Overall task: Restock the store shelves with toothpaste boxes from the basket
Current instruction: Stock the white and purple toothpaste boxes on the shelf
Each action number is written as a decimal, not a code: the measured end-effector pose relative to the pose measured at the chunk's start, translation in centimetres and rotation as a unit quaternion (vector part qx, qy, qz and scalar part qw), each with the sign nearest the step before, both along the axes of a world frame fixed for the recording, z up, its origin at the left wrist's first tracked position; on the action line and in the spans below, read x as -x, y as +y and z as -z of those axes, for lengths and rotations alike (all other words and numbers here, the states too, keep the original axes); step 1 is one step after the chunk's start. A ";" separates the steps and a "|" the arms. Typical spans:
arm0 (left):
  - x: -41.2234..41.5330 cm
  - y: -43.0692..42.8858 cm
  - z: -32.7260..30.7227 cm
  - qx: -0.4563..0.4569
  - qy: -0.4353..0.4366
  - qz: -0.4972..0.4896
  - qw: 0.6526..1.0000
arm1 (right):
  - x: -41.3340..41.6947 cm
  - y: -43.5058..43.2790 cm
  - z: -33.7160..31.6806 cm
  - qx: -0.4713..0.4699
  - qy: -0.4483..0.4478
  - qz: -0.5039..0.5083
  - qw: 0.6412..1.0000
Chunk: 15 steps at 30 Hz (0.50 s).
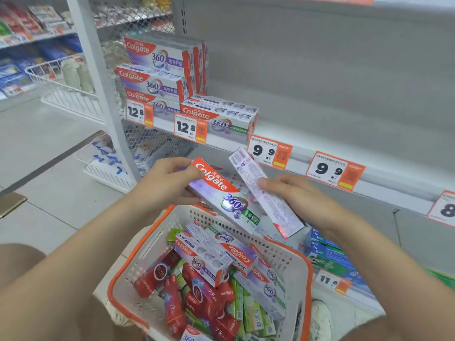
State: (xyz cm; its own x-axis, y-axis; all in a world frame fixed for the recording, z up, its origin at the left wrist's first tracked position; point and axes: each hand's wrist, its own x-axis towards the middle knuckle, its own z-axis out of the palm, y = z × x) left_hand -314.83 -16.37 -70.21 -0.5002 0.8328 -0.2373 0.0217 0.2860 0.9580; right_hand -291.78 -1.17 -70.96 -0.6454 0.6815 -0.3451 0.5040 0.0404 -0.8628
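Hovering above the white, orange-rimmed basket (147, 257), two toothpaste boxes were observed, one per hand. The Colgate 360 box (221, 198) was held front face up, logo readable, slanting down to the right; its upper end was gripped by the left hand (170, 178), thumb on top and fingers curled underneath. The second box (261, 190) was held by the right hand (295, 195) with its printed back panel showing, fingers wrapped round its middle, its upper end pointing toward the shelf edge. The two boxes were crossed, the second lying just over the first. In the basket, more toothpaste boxes were recorded in a loose heap: purple-white Colgate 360 boxes (206, 259) on top, red boxes (172, 303) and green boxes (251, 308) beneath. On the grey shelf (332, 136) behind, at its left end, a tall stack of Colgate 360 boxes (157, 70) was noted, with a lower stack (221, 112) just beside it. Price tags reading 12.8 (188, 127) and 9.9 (268, 151) were clipped along the shelf front. Blue and green boxes (330, 254) were seen on the shelf below.
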 end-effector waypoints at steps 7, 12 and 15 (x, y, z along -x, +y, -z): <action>0.5 0.0 0.2 0.001 0.016 -0.035 0.999 | 1.8 -0.1 0.0 0.202 0.123 0.027 0.971; 0.3 0.1 0.5 0.019 0.026 -0.049 0.998 | 1.5 -1.1 0.0 0.133 0.090 0.014 0.987; 0.2 0.1 0.5 0.019 0.018 -0.054 0.998 | 1.6 -1.2 0.0 0.061 0.133 0.055 0.988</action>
State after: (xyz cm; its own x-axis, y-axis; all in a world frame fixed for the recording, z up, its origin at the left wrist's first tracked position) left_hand -315.07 -16.24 -70.76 -0.5959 0.7639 -0.2477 0.0221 0.3239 0.9458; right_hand -293.38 -2.38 -71.01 -0.6487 0.7164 -0.2568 0.2535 -0.1147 -0.9605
